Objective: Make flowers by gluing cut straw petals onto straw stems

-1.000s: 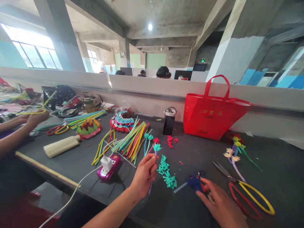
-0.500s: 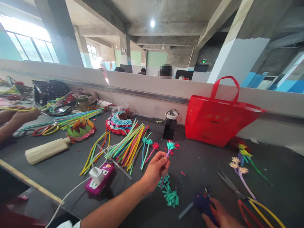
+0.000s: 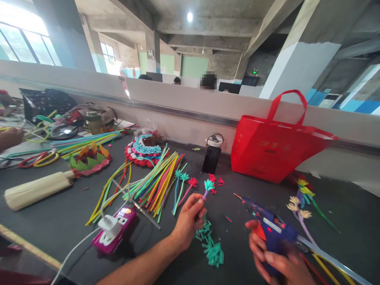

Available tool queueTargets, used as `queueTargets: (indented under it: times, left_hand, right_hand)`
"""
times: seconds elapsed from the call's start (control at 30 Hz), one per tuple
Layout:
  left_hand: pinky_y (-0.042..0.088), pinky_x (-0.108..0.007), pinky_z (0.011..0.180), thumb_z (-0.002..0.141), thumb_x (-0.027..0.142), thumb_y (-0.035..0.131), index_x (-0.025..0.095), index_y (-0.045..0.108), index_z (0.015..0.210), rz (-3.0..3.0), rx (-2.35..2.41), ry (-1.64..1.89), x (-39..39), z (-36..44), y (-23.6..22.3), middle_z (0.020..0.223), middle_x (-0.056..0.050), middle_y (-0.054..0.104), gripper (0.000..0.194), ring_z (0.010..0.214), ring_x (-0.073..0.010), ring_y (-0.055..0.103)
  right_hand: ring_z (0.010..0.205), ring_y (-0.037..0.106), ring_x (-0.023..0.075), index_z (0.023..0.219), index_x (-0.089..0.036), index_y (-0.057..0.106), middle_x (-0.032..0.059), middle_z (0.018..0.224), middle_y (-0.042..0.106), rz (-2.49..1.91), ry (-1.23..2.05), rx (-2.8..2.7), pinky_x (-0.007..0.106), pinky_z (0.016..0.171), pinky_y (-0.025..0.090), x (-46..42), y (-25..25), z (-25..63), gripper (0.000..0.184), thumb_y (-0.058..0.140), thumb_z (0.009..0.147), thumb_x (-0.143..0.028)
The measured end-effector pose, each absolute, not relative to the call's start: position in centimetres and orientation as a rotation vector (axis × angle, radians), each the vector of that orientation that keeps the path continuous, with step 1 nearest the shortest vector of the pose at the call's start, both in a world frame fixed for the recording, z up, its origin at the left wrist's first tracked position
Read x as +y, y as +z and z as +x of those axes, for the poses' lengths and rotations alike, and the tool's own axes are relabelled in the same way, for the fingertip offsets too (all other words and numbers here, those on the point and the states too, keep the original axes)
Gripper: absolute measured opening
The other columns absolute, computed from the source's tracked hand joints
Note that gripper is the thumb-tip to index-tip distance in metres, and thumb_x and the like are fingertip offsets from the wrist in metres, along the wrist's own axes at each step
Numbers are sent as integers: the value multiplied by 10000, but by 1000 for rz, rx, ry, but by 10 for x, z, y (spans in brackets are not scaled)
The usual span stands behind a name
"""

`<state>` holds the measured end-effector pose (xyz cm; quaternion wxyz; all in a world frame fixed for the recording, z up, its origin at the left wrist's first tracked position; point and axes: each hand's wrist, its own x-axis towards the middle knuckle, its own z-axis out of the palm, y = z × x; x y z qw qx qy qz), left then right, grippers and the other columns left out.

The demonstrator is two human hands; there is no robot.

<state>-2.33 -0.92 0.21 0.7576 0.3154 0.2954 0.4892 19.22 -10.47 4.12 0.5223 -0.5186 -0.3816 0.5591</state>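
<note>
Between thumb and fingers, my left hand (image 3: 187,219) pinches a small teal flower (image 3: 208,185) by its purple stem, blossom upward. A blue glue gun (image 3: 271,225) with an orange trigger is gripped in my right hand (image 3: 274,257), its tip pointing left toward the flower but apart from it. From the gun's back a clear glue stick (image 3: 329,255) sticks out. Below my left hand lies a pile of short teal pieces (image 3: 213,253). Finished-looking stemmed flowers (image 3: 184,178), teal and red, rest just left of the held one. Small red blossoms (image 3: 211,178) lie behind it.
Colourful fuzzy stems (image 3: 160,182) are spread at centre left. A purple power strip (image 3: 114,231) with a white plug and cable stands near the front. A phone (image 3: 211,159) leans before a red bag (image 3: 273,148). Another person's hand (image 3: 11,138) shows at far left.
My right hand has lifted the glue gun off the table at lower right and swung its tip up and left. The left hand still holds the flower. The view has shifted slightly.
</note>
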Motion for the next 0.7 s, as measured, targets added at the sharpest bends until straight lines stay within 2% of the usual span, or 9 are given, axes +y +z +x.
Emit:
queueTargets:
  times: [0.07, 0.17, 0.23, 0.3, 0.37, 0.53, 0.7]
  left_hand:
    - [103, -210, 406, 813, 417, 648, 210, 487, 918, 681, 645, 1086, -8, -24, 3, 548, 93, 405, 283, 397, -36, 194]
    - [113, -215, 404, 791, 400, 671, 201, 497, 888, 688, 667, 1108, -8, -24, 4, 554, 88, 421, 282, 402, -36, 207]
    - [109, -216, 402, 790, 406, 679, 201, 498, 885, 702, 686, 1104, -9, -24, 5, 565, 87, 434, 289, 401, -34, 210]
    - [120, -210, 409, 791, 416, 684, 202, 499, 888, 706, 701, 1088, -10, -23, 6, 575, 82, 452, 299, 407, -32, 229]
    - [140, -202, 422, 788, 429, 692, 199, 500, 887, 711, 714, 1065, -11, -22, 5, 570, 75, 471, 315, 419, -34, 255]
    - [126, -200, 419, 823, 425, 667, 201, 490, 900, 744, 731, 1031, -12, -21, 6, 553, 70, 489, 296, 423, -38, 244]
    - [114, -190, 403, 833, 418, 654, 207, 476, 889, 695, 722, 985, -16, -19, 12, 519, 77, 464, 282, 417, -41, 229]
  right_hand:
    - [463, 480, 96, 1035, -191, 646, 0, 676, 575, -1276, 1325, -1004, 209, 402, 375, -93, 46, 176, 404, 713, 753, -472]
    - [447, 453, 88, 1043, -179, 666, 1, 675, 582, -1313, 1195, -1141, 200, 379, 353, -79, 40, 159, 426, 685, 782, -515]
    - [506, 537, 116, 1038, -194, 674, 36, 781, 653, -1315, 1042, -1210, 215, 415, 427, -74, 30, 153, 416, 680, 782, -523]
    - [632, 636, 164, 1004, -209, 681, 59, 877, 696, -1306, 845, -1279, 247, 545, 531, -71, 17, 150, 381, 676, 783, -519]
    - [719, 684, 206, 971, -210, 688, 73, 890, 715, -1290, 712, -1360, 284, 660, 576, -71, 5, 147, 386, 648, 794, -551]
    - [644, 694, 232, 897, -191, 699, 93, 778, 719, -1300, 665, -1451, 307, 589, 589, -73, -9, 146, 600, 534, 766, -753]
    - [606, 670, 193, 859, -204, 696, 63, 743, 708, -1330, 529, -1466, 265, 577, 563, -75, -11, 150, 636, 510, 737, -799]
